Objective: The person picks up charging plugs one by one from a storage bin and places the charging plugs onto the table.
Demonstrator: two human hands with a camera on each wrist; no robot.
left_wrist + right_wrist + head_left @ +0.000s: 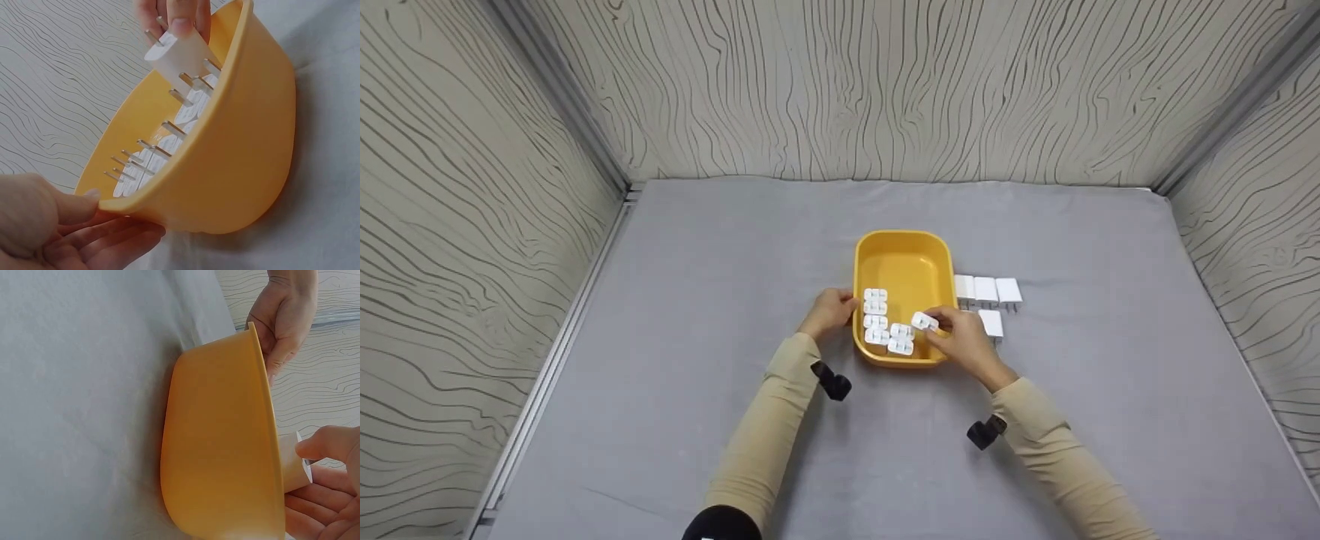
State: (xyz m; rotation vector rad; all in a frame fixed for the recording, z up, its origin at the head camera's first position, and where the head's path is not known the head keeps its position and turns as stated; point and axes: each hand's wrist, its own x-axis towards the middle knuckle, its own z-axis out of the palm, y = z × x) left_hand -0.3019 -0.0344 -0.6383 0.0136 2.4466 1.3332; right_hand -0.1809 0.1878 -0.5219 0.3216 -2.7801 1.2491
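My right hand (967,346) pinches a white plug adapter (924,322) above the front right part of a yellow tub (904,270). In the left wrist view that adapter (183,62) is tilted, its two metal prongs pointing up. At the tub's left side, my left hand (829,311) holds the rim, thumb on the edge and fingers against the outer wall. Several white adapters (875,301) stand inside, prongs up, in a column along the left wall and a second short column beside it. In the right wrist view the tub wall hides those adapters.
To the right of the tub, more white adapters (985,290) lie on the grey cloth (720,285) with prongs toward me. One nearer adapter (991,323) lies partly beside my right hand. Patterned panels (840,90) enclose the back and sides.
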